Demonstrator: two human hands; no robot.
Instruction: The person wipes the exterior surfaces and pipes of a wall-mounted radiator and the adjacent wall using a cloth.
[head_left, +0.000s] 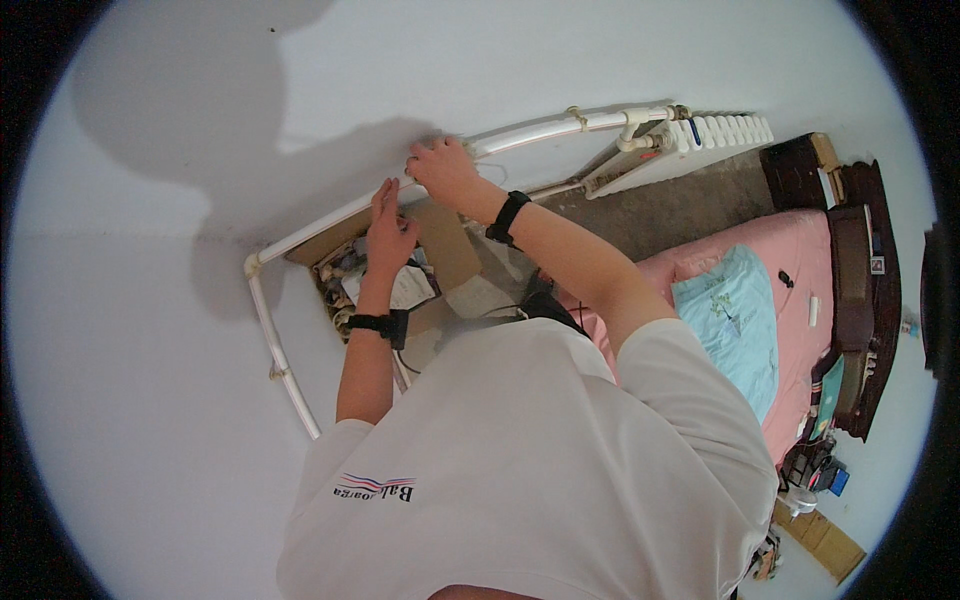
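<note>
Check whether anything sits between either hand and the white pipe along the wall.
Nothing visible does. The right hand is already on the white pipe, and the left hand rests against it lower down, above the open cardboard box. Whether the fingers are closed around it cannot be told.

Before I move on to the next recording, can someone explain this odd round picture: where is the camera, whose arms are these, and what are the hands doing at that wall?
The camera sits on a person's head and looks down through a very wide lens, which makes the picture round and bends straight lines. The white shirt at the bottom is the wearer's own, and both arms reach up from it. Each wrist has a black band.

The left hand lies flat near a white pipe that runs along the white wall. The right hand is up at the same pipe, fingers curled; whether it grips anything is too small to tell.

Below the hands stands an open cardboard box of mixed small items. To the right are a white radiator and a bed with a pink sheet.
</note>
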